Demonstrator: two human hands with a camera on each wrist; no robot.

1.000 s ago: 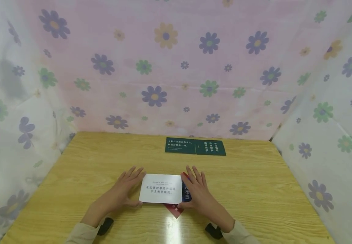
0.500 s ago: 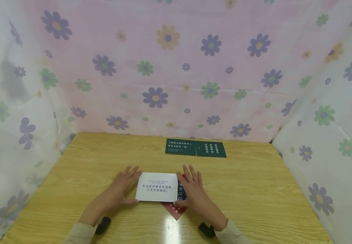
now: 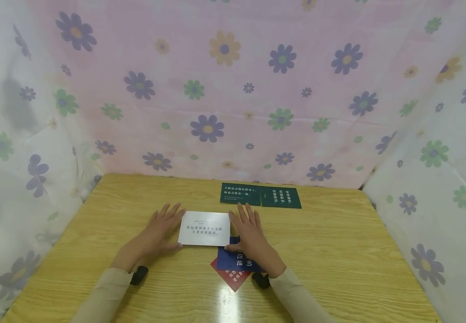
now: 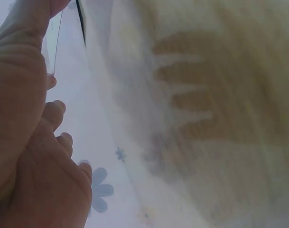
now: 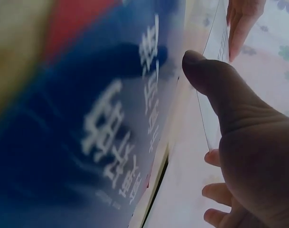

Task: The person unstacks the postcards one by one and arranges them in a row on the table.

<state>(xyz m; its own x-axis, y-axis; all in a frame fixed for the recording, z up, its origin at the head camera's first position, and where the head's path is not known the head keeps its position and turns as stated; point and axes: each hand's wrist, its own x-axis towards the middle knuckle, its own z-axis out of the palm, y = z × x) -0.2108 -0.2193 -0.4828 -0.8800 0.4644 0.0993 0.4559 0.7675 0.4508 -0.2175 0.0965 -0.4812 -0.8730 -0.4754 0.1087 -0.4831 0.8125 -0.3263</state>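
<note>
A white card point(image 3: 204, 222) printed with Chinese characters lies between both hands in the head view. My left hand point(image 3: 156, 231) holds its left edge, thumb at the lower corner and a finger at the upper one. On the opposite edge, my right hand point(image 3: 252, 235) grips it the same way; the right wrist view shows the thumb point(image 5: 215, 80) at the card's corner. Under the right hand is a dark blue card point(image 3: 226, 261) with white characters, partly covered by that hand. A red card point(image 3: 235, 281) sticks out below the blue one, turned cornerwise.
Two dark green cards, one on the left point(image 3: 239, 198) and one on the right point(image 3: 280, 202), lie side by side near the back of the wooden table point(image 3: 330, 251). Flower-patterned cloth point(image 3: 176, 103) hangs behind the table and along both sides.
Both hands have carried the white card away from the body and slightly left, off the blue and red cards. More of the blue card now shows. The green cards stay put.
</note>
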